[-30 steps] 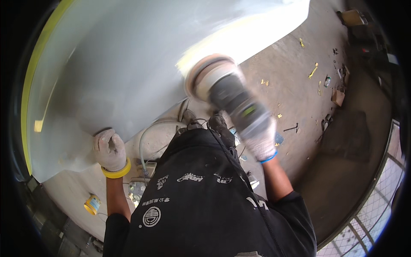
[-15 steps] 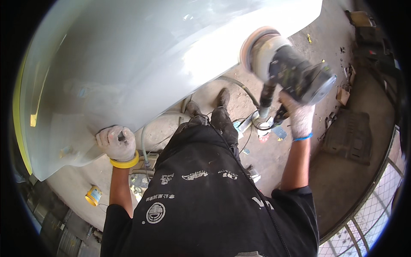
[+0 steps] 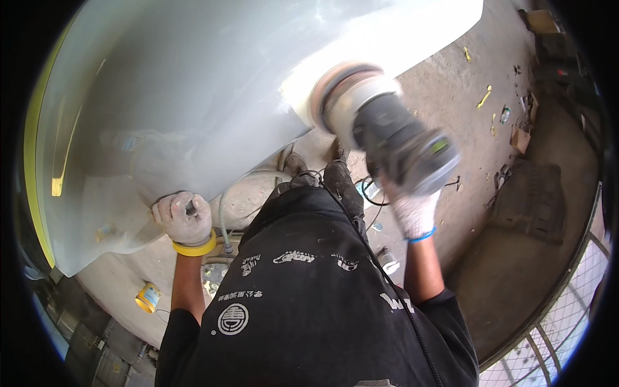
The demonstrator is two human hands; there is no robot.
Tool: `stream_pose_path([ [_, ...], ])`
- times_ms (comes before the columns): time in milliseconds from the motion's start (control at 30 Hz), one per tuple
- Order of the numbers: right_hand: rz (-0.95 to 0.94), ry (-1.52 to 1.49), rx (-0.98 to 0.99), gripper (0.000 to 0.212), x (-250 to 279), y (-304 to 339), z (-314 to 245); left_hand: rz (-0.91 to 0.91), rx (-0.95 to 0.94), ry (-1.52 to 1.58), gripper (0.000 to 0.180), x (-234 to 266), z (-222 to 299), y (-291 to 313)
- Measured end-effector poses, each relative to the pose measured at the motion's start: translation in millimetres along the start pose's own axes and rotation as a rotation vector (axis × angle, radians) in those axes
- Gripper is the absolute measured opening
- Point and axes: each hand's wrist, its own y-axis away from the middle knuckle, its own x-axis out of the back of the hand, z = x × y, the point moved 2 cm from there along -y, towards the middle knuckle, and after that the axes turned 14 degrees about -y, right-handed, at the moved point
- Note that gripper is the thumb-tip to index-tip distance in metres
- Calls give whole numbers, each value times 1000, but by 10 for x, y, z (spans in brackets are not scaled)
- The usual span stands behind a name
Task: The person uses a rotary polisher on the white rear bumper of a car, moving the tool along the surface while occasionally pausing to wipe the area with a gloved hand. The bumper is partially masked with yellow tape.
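A large pale grey car body panel (image 3: 187, 97) curves across the upper left, with a bright glare near its right end. My right hand (image 3: 412, 209), in a whitish knitted glove with a blue band at the wrist, is wrapped round a sander (image 3: 393, 126). The tool has a black body, and its round pad meets the panel's near edge; motion blurs it. My left hand (image 3: 184, 218), gloved and with a yellow band at the wrist, rests closed against the panel's lower edge. Whatever its curled fingers hold, if anything, is hidden.
Hoses and a thin cable (image 3: 222, 222) run over the floor by my boots (image 3: 296, 164). A yellow tub (image 3: 148, 297) stands at lower left. To the right are scraps, a small cardboard box (image 3: 520, 140), a dark mat (image 3: 532, 203) and a wire mesh screen (image 3: 558, 329).
My right hand has moved the sander left and toward me along the panel's edge. My left hand stays at the panel, with a slight shift in view.
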Motion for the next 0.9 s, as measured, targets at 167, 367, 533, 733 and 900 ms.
stream_pose_path([
  [167,131,-88,-207,35,289,-332,193,-36,-25,-51,10,-72,-184,176],
  [367,-55,-279,-211,55,-81,162,87,-3,7,-15,10,-84,-68,152],
  [533,-83,-870,-492,51,-467,464,-50,-2,18,12,10,-73,-46,119],
  [733,117,-1554,-786,43,-420,441,25,-26,73,0,11,-219,-156,373],
  [900,-123,-558,-376,47,-202,345,212,-27,7,37,11,-69,-32,128],
])
